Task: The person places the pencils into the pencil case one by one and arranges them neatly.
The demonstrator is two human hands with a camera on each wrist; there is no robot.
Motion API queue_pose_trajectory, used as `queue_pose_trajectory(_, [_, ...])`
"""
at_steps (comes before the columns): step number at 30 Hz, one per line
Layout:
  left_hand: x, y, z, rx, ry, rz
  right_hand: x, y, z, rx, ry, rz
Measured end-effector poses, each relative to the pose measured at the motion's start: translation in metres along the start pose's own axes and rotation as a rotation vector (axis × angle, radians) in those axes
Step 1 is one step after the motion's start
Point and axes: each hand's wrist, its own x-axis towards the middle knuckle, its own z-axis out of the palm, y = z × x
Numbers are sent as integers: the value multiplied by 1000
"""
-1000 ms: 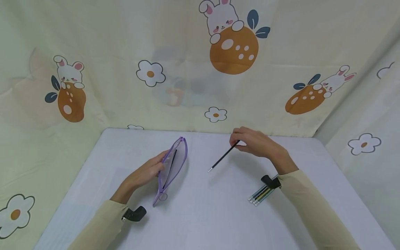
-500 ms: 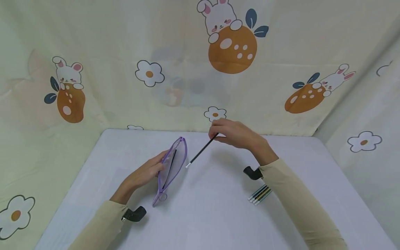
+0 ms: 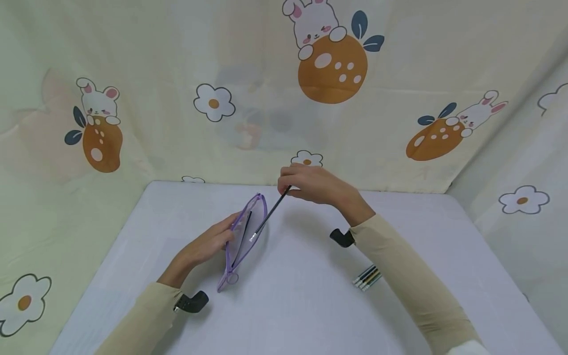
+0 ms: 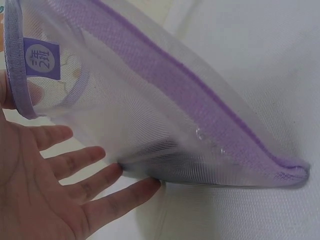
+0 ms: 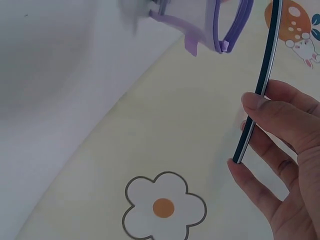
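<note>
My left hand (image 3: 206, 249) holds up a mesh pencil pouch (image 3: 265, 207) with purple edging, its mouth gaping open. In the left wrist view the extended fingers (image 4: 112, 197) support the mesh from below, and the thumb shows partly behind it at the left. One dark pencil (image 3: 241, 239) lies inside the pouch. Above and right of the pouch, my right hand (image 3: 317, 185) pinches a black-and-silver striped pencil (image 3: 274, 209) near its upper end. That pencil slants down to the left, its white eraser end overlapping the pouch's mouth. In the right wrist view thumb and fingers grip the pencil (image 5: 265, 65).
Several striped pencils (image 3: 367, 277) lie side by side on the white table (image 3: 293, 305), partly behind the right sleeve. A patterned curtain (image 3: 168, 138) rises behind the table's far edge. Each wrist bears a small black camera.
My right hand has moved left with the pencil, bringing its eraser end from beside the pouch to its mouth. The left hand and pouch have stayed in place.
</note>
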Motion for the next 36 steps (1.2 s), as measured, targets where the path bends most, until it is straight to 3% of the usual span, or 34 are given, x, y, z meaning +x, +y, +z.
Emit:
queue_pose_trajectory(19, [1, -1, -1, -12, -16, -14, 35, -15, 8, 1, -80, -56])
queue_pose_trajectory(29, [2, 0, 0, -9, -5, -55, 49, -34, 17, 4, -178, -82])
queue_pose_trajectory(36, [2, 0, -2, -6, -10, -21, 55, -45, 27, -18, -201, -113])
